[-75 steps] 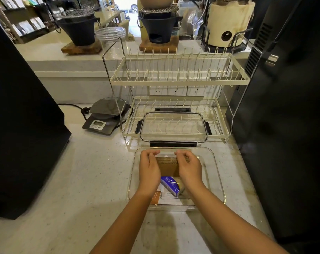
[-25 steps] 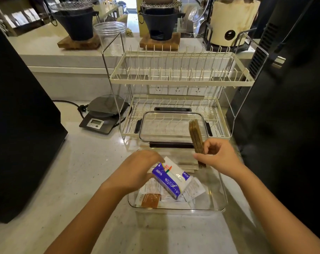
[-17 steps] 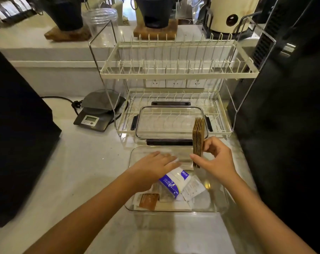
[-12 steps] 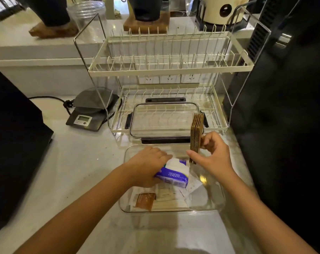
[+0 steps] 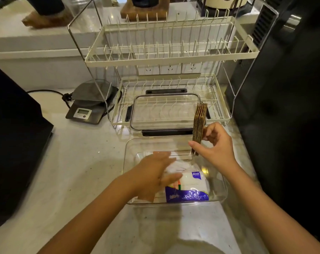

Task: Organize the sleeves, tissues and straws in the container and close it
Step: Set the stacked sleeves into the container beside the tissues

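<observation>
A clear plastic container (image 5: 222, 187) sits on the counter in front of me. Inside it lies a white and blue tissue pack (image 5: 189, 189) on top of paper-wrapped straws (image 5: 181, 165). My left hand (image 5: 152, 177) is blurred, fingers spread, resting inside the container just left of the tissue pack and touching its edge. My right hand (image 5: 215, 145) holds a stack of brown cardboard sleeves (image 5: 198, 125) upright on edge above the container's far right corner. The clear lid (image 5: 164, 111) with black clips lies on the lower shelf of the dish rack.
A cream two-tier wire dish rack (image 5: 166, 57) stands right behind the container. A grey digital scale (image 5: 89, 107) with a cord sits to its left. A black appliance (image 5: 14, 140) blocks the left side and a tall black unit (image 5: 287, 88) the right.
The tissue pack has gone from my left hand's grip to lying flat at the container's near right. My left hand has let go and spread. The sleeves stay upright in my right hand.
</observation>
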